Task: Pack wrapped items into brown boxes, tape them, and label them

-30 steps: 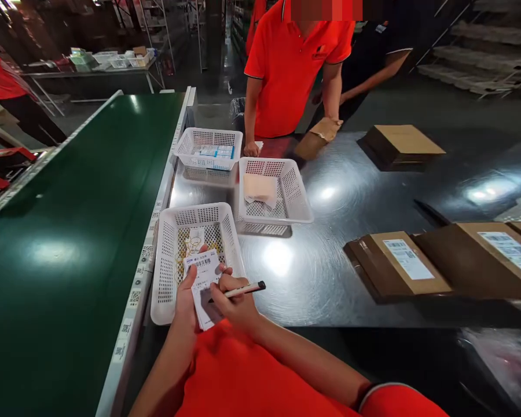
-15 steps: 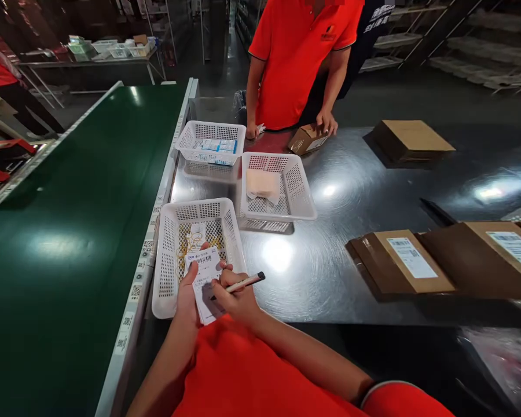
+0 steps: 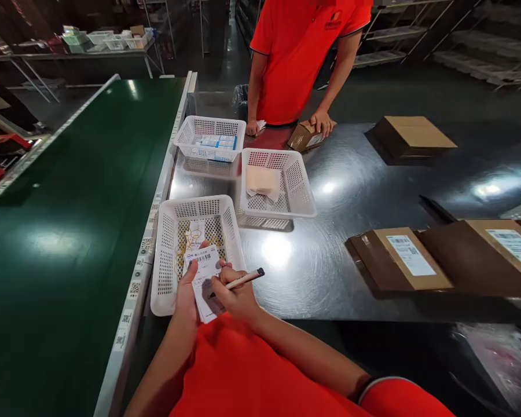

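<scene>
My left hand (image 3: pixel 188 294) is closed on a stack of printed paper slips (image 3: pixel 207 266), thumb on top; the uppermost slip bears a barcode and lines of print. Between the fingers of my right hand (image 3: pixel 238 298) is a pen (image 3: pixel 246 278) with a pale barrel and a black end, slanting up to the right. Its writing tip, mostly shaded by the hand, is at the lower part of the top slip. Both hands are over the near edge of a white perforated basket (image 3: pixel 158 278), in which yellow rubber bands (image 3: pixel 194 236) and another paper slip lie.
Two more white baskets stand beyond: one (image 3: pixel 304 185) with a pale wrapped packet, one (image 3: pixel 186 128) with blue-and-white boxes. Labelled cartons (image 3: pixel 399 260) lie right on the metal table (image 3: pixel 321 260). A green conveyor (image 3: pixel 69 249) runs left. Across the table, a co-worker's hand (image 3: pixel 322 121) rests on a small carton.
The whole view has shifted slightly. My hands keep nearly the same hold on the slips and the pen. The co-worker's upper body has leaned a little, one hand still on the small carton.
</scene>
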A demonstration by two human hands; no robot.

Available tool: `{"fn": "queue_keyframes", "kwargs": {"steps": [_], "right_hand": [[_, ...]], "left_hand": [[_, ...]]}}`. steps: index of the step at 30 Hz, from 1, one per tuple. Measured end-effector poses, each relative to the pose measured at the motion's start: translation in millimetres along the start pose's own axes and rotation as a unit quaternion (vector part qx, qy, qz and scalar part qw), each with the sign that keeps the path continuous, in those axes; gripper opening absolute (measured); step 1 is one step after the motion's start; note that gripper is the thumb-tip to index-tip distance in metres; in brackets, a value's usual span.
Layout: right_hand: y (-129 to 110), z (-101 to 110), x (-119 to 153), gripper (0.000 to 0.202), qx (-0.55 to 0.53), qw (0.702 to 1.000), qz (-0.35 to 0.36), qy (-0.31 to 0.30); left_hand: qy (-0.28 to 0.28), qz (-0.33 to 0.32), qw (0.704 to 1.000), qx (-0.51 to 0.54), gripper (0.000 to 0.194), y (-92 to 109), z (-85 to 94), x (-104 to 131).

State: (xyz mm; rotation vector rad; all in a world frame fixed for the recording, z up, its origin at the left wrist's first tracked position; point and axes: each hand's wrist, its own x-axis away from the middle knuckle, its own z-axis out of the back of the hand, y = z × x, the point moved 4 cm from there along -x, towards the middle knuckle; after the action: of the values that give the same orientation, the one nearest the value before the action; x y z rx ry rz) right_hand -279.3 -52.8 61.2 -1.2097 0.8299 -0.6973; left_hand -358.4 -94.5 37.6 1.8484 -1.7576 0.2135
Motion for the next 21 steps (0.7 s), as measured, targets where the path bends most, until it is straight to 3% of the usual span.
{"fn": "queue_keyframes", "kwargs": {"steps": [12,16,19,21], "right_hand": [[6,1,0,0.036,-0.007,1.0,-0.009,-0.019],[10,-3,2,0.039,-0.006,1.0,-0.004,-0.019],[13,-3,6,0.044,-0.04,0.999,-0.016,0.015],[20,5,5,0.041,-0.102,0.991,-0.06,0.057]], "left_hand": [[0.003,-0.022,1.0,-0.004,0.051,1,4.5,-1],[0.035,-0.019,0.999,-0.002,0.053,0,6.8,-2],[0.063,-0.019,0.998,-0.002,0.052,0,7.5,-2],[0.058,-0.024,0.998,-0.007,0.051,5,14.3,-2]]}}
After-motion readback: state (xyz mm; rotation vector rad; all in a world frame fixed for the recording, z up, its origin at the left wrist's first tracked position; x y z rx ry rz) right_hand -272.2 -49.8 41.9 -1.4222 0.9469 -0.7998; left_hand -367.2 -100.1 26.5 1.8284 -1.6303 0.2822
